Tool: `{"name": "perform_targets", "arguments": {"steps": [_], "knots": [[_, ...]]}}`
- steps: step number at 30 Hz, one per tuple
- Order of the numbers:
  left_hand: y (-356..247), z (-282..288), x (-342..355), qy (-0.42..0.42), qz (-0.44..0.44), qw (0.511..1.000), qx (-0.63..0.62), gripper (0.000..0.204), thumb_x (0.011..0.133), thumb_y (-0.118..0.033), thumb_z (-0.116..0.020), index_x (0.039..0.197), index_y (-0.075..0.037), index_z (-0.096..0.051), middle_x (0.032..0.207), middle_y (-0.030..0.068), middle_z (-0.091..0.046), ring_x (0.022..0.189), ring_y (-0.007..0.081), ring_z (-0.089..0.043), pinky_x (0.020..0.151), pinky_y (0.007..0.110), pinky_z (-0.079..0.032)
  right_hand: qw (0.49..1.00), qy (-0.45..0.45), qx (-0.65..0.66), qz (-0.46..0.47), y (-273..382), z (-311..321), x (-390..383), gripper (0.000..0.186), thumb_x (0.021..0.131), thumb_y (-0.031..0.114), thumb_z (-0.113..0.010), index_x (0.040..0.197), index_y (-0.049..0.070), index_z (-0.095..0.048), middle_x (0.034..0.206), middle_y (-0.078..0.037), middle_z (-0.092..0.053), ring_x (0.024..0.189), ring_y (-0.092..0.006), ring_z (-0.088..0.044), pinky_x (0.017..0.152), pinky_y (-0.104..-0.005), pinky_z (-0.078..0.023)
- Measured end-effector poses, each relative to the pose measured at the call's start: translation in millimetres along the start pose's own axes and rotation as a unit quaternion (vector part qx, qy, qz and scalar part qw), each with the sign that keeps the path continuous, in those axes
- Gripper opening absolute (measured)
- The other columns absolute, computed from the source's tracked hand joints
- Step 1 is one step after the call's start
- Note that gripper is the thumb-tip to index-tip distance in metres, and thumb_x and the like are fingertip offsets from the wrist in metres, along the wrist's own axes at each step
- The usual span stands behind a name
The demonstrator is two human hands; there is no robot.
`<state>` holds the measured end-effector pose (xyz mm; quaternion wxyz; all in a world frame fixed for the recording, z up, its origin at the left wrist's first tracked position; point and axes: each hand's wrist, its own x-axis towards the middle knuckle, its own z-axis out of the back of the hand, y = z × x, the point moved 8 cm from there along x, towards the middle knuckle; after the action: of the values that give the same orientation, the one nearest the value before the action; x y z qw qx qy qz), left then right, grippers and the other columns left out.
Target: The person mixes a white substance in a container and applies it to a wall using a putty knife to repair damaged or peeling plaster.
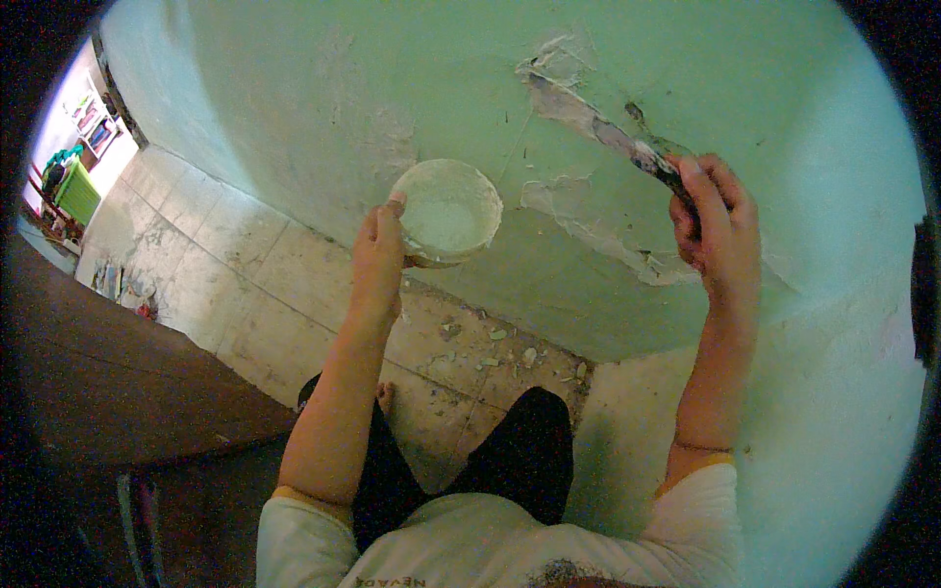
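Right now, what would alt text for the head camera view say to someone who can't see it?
A person's right hand holds a dark-handled tool at a green wall with rough patches, while their left hand holds a round bowl of whitish material. Below, pale flakes lie scattered on the tiled floor beside the wall.

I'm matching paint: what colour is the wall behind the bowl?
The wall is pale green, best seen in the head view.
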<state>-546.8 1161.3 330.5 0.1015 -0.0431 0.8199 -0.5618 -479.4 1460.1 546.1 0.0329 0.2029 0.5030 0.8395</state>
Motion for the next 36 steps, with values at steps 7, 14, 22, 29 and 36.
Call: {"name": "perform_targets", "arguments": {"steps": [7, 14, 22, 29, 36], "knots": [[3, 1, 1, 0.01, -0.001, 1.0, -0.007, 0.054, 0.095, -0.046, -0.052, 0.12, 0.002, -0.056, 0.105, 0.0135, -0.06, 0.087, 0.0207, -0.06, 0.066, 0.033, -0.051, 0.998, 0.049, 0.044, -0.008, 27, -14, 37, 0.024, 0.097, 0.033, -0.058, 0.101, 0.01, -0.063, 0.059, 0.005, -0.043, 0.039, -0.0021, -0.03, 0.034, -0.0208, -0.021], [1, 1, -2, -0.004, -0.006, 1.0, -0.029, 0.053, 0.094, -0.046, -0.053, 0.117, 0.002, -0.058, 0.102, 0.0121, -0.06, 0.084, 0.0194, -0.06, 0.064, 0.033, -0.05, 0.985, -0.012, 0.166, -0.041, -9, 24, 15, 0.024, 0.096, 0.034, -0.059, 0.102, 0.011, -0.06, 0.059, 0.005, -0.043, 0.038, -0.0029, -0.03, 0.033, -0.0211, -0.022], [-4, -1, -6, 0.008, -0.003, 1.0, -0.026, 0.055, 0.094, -0.046, -0.053, 0.12, 0.003, -0.057, 0.108, 0.0138, -0.06, 0.089, 0.0207, -0.06, 0.068, 0.034, -0.052, 0.989, -0.02, 0.144, -0.041, -4, -8, 29, 0.025, 0.097, 0.034, -0.057, 0.105, 0.01, -0.06, 0.058, 0.004, -0.041, 0.038, -0.0026, -0.028, 0.033, -0.0203, -0.021], [11, 0, 6, 0.026, 0.005, 0.998, -0.05, 0.056, 0.095, -0.045, -0.052, 0.122, 0.003, -0.056, 0.112, 0.0149, -0.06, 0.094, 0.0222, -0.061, 0.069, 0.035, -0.054, 0.995, -0.018, 0.093, -0.028, 11, 8, 17, 0.029, 0.097, 0.035, -0.058, 0.11, 0.01, -0.062, 0.059, 0.004, -0.042, 0.038, -0.0027, -0.029, 0.033, -0.0205, -0.021], [6, -3, 1, 0.025, 0.0, 0.999, -0.037, 0.052, 0.095, -0.045, -0.051, 0.118, 0.001, -0.058, 0.107, 0.0135, -0.061, 0.093, 0.022, -0.061, 0.071, 0.035, -0.053, 0.995, -0.019, 0.099, -0.007, 15, 12, 22, 0.028, 0.097, 0.034, -0.057, 0.109, 0.009, -0.063, 0.059, 0.004, -0.042, 0.038, -0.0026, -0.029, 0.033, -0.0206, -0.021]]}}
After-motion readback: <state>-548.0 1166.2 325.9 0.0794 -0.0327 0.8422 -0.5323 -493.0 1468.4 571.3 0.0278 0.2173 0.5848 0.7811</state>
